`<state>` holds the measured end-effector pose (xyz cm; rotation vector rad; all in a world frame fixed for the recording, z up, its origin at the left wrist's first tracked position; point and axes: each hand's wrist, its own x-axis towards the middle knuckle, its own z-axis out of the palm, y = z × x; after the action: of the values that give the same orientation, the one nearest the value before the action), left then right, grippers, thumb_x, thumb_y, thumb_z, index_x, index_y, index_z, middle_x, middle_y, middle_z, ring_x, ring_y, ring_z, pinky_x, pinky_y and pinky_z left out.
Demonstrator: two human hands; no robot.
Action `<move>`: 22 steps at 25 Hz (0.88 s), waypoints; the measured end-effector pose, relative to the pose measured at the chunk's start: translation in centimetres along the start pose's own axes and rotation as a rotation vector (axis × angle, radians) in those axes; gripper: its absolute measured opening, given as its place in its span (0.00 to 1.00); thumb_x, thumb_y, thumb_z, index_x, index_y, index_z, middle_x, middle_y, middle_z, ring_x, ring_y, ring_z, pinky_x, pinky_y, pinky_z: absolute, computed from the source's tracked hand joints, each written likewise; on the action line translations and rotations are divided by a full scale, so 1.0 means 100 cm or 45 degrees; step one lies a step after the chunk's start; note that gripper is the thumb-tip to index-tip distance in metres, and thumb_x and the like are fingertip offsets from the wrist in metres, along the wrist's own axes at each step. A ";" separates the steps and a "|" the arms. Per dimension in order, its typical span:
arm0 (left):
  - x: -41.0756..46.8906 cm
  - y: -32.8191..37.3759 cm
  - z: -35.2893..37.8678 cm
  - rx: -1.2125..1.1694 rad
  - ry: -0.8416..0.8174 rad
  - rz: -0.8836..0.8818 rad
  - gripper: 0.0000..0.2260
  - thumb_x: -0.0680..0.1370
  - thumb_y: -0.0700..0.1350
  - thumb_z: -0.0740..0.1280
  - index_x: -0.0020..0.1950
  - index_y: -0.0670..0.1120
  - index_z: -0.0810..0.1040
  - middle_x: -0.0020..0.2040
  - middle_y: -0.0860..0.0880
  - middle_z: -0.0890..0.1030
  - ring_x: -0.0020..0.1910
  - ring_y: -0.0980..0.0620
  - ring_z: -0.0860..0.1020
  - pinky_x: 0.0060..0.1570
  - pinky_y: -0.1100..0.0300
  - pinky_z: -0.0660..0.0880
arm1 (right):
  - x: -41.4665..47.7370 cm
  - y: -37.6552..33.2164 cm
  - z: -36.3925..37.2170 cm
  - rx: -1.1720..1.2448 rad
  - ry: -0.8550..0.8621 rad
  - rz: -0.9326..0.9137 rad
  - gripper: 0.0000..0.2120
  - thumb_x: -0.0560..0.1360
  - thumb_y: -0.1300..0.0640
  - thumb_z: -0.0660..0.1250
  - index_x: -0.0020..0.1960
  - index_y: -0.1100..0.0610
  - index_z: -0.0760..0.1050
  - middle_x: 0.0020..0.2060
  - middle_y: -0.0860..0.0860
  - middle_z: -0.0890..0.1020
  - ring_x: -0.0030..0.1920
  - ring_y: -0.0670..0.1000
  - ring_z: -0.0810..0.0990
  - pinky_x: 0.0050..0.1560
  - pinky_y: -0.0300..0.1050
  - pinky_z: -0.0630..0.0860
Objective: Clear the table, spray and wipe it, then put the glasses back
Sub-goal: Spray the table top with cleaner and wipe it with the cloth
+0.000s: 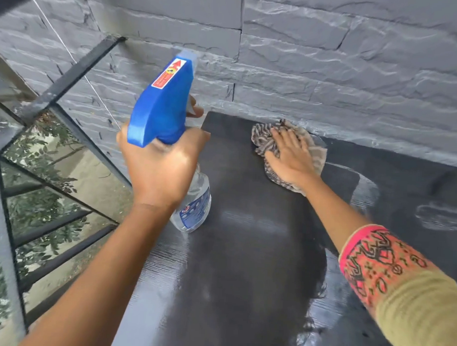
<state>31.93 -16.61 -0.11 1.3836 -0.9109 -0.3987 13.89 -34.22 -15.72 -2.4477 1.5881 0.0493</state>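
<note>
Left grip [160, 168] is clutching the spray bottle [162, 98]; right grip [291, 157] (fingers flat) is pressing the cloth [262, 140] onto the table [244, 277] beside the stone wall [329, 72].

Items in your view, by count: two hands, namely one left hand [160, 170] and one right hand [290, 157]. You have one spray bottle [165, 100], one cloth [318, 152], one table [245, 264], one sleeve [404, 295] and one stone wall [329, 60].

spray bottle [162, 100] neck hidden behind left hand [160, 168]; label [195, 210] unreadable; table [244, 277] cut off at bottom edge.
</note>
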 end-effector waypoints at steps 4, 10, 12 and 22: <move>-0.002 0.000 0.001 0.015 -0.021 -0.016 0.08 0.64 0.36 0.64 0.41 0.42 0.76 0.41 0.47 0.81 0.35 0.40 0.78 0.33 0.52 0.75 | -0.081 -0.043 0.017 -0.070 -0.026 -0.400 0.34 0.73 0.38 0.45 0.77 0.49 0.45 0.76 0.53 0.48 0.76 0.52 0.43 0.72 0.48 0.34; 0.001 0.000 0.000 -0.030 -0.018 0.002 0.07 0.61 0.43 0.64 0.39 0.48 0.75 0.41 0.46 0.80 0.41 0.35 0.80 0.38 0.52 0.76 | -0.094 -0.025 0.016 -0.091 -0.055 -0.599 0.35 0.71 0.37 0.46 0.76 0.46 0.44 0.76 0.49 0.48 0.75 0.50 0.42 0.73 0.50 0.35; 0.000 0.002 0.000 -0.036 -0.019 0.000 0.07 0.62 0.43 0.64 0.38 0.48 0.75 0.41 0.46 0.80 0.41 0.35 0.80 0.38 0.53 0.76 | -0.035 -0.011 0.006 -0.079 0.003 -0.326 0.33 0.75 0.37 0.46 0.76 0.46 0.42 0.76 0.51 0.46 0.76 0.52 0.42 0.73 0.52 0.35; -0.021 0.020 -0.019 0.058 -0.006 -0.107 0.12 0.57 0.47 0.62 0.38 0.50 0.76 0.42 0.50 0.81 0.39 0.42 0.81 0.34 0.59 0.74 | -0.092 -0.070 0.027 -0.050 -0.015 -0.606 0.31 0.74 0.37 0.43 0.75 0.41 0.44 0.76 0.49 0.47 0.76 0.53 0.41 0.74 0.59 0.38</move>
<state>31.51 -13.46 1.27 1.4665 -0.8723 -0.4473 16.69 -22.72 -15.83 -2.7785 0.9702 0.0165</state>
